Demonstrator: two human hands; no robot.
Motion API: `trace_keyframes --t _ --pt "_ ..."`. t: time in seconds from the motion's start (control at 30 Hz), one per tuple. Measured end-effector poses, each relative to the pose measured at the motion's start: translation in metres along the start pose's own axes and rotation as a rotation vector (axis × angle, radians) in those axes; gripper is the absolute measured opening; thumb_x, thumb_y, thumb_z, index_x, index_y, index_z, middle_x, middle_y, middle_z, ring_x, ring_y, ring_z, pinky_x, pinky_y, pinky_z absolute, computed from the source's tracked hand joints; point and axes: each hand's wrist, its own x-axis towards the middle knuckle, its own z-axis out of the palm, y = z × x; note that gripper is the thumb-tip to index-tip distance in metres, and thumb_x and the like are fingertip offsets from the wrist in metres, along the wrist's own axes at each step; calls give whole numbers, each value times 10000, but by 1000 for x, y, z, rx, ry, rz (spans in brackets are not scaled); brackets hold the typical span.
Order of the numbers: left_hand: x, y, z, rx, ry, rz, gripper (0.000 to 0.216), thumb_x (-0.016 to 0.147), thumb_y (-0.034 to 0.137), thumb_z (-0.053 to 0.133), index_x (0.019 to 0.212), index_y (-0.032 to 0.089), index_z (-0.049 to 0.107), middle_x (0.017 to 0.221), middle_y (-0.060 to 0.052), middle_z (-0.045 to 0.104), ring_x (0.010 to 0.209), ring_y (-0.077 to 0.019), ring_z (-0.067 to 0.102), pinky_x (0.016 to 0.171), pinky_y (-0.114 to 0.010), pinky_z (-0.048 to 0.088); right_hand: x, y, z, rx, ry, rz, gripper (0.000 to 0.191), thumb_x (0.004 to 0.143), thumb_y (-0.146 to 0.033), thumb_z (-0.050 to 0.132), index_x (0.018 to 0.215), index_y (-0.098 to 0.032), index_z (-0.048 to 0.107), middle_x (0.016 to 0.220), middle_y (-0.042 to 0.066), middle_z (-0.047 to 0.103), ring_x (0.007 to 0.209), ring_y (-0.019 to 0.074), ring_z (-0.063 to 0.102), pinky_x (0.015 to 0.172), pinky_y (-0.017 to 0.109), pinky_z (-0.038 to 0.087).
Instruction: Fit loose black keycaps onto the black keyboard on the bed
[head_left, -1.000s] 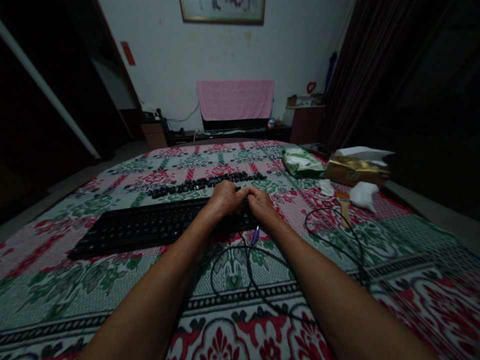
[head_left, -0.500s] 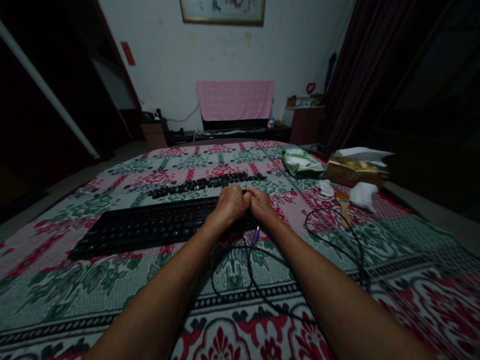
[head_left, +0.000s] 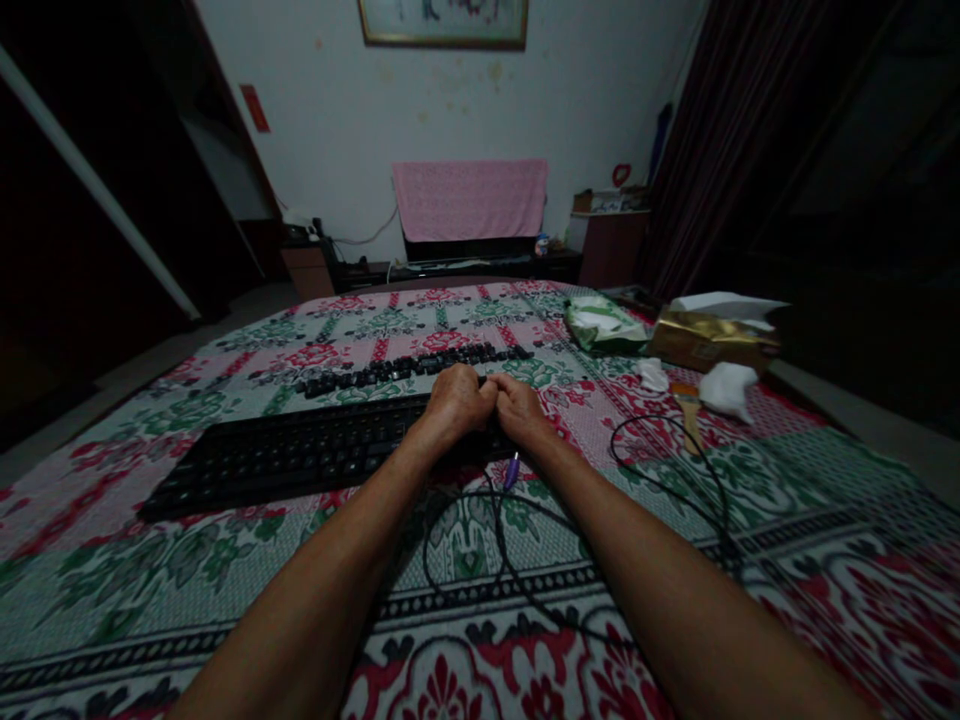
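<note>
Left hand [head_left: 456, 400]: curled, edged slightly leftward; I can't tell its grip
Right hand [head_left: 520, 408]: curled beside it, grip hidden
Keyboard [head_left: 300, 445]: under both, work seemingly continuing there

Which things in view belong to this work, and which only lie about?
Likely in the work: black keyboard, under both hands; row of small black pieces behind it; perhaps the brush.

Likely only around: gold box; green packet; pink cloth.
</note>
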Motion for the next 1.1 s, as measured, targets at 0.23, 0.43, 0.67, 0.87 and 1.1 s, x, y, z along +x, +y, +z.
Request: trace_keyframes --t 0.23,0.43,0.67,0.87,1.1 --pt "8 -14 6 -230 -97 -153 442 755 482 455 709 97 667 559 -110 655 507 -168 616 489 -217 462 -1 0 0 -30 9 -46 390 663 -92 346 855 -199 668 811 6 655 816 171 569 796 284 433" --pt "17 -29 2 -499 -155 -274 316 732 334 441 732 87 638 578 -93 664 400 -127 556 417 -209 451 -1 3 3 -31 21 -41 384 665 -87 341 858 -188 658 844 15 654 835 164 586 808 283 438" --pt "20 -30 -5 -459 -64 -232 323 728 326 422 739 99 652 550 -80 659 389 -135 555 408 -213 442 -2 -5 -4 113 -10 40 272 709 -193 446 866 -193 668 859 10 673 798 160 597 763 285 453" --pt "20 -32 -11 -504 -28 -231 313 730 334 429 770 121 655 572 -63 672 427 -130 578 421 -192 441 -7 -17 -9 101 -84 -81 223 733 -335 561 848 -183 678 825 24 675 774 159 601 731 273 450" --pt "23 -33 2 -556 54 -142 366 776 415 403 804 134 635 601 -46 676 472 -125 605 452 -181 446 -1 -10 -6 173 -51 -29 242 733 -357 569 856 -175 670 804 32 673 743 156 600 688 268 455"
